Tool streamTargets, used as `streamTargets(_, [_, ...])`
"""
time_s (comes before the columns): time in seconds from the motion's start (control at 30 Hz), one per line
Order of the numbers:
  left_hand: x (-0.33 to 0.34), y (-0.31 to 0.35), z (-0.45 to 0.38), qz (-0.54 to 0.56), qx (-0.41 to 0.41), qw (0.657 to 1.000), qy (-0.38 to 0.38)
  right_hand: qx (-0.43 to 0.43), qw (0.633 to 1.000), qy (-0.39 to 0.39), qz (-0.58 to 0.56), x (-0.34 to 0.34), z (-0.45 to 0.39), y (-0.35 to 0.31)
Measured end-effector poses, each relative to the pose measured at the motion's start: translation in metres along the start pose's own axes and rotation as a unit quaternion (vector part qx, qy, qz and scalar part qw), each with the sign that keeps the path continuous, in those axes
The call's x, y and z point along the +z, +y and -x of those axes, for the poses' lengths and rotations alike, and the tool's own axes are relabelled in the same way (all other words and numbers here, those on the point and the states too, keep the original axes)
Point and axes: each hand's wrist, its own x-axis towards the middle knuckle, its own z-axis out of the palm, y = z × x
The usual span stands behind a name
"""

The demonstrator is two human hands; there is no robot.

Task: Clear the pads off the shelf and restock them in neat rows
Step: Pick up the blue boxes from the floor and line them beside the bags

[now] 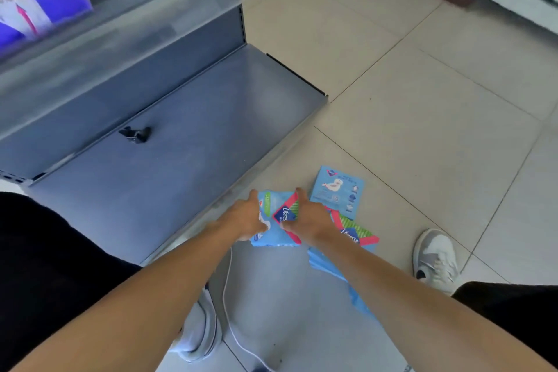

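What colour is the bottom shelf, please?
The bottom shelf is grey-blue metal, shown in the head view.

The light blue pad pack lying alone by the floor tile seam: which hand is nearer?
Right. The right hand sits just beside that light blue pad pack; the left hand is farther, across the held pack.

Pad packs lie on the floor just right of the bottom shelf, a clip on it, shoes nearer.
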Motion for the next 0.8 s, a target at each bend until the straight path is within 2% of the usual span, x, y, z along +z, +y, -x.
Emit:
streamTargets(0.27, [-0.005,0.008,0.004,0.046,0.002,0.998,0.053,0.02,0.994,0.047,-0.1,0.002,-0.005,-0.001])
streamTargets(0.37, [-0.007,0.008,0.01,0.107,0.027,0.992,0.055,0.029,0.989,0.053,-0.138,-0.005,-0.004,0.003])
streamTargets(0.53, [-0.019,0.01,0.02,0.174,0.113,0.978,0.027,0.059,0.981,0.06,-0.174,-0.013,0.006,0.014])
streamTargets(0.63, [-0.03,0.014,0.03,0.233,0.152,0.96,-0.023,0.055,0.977,0.053,-0.197,-0.02,0.018,0.024])
streamTargets(0.8, [-0.032,0.025,0.038,0.206,0.202,0.954,-0.08,-0.008,0.968,-0.029,-0.248,-0.036,0.039,0.031])
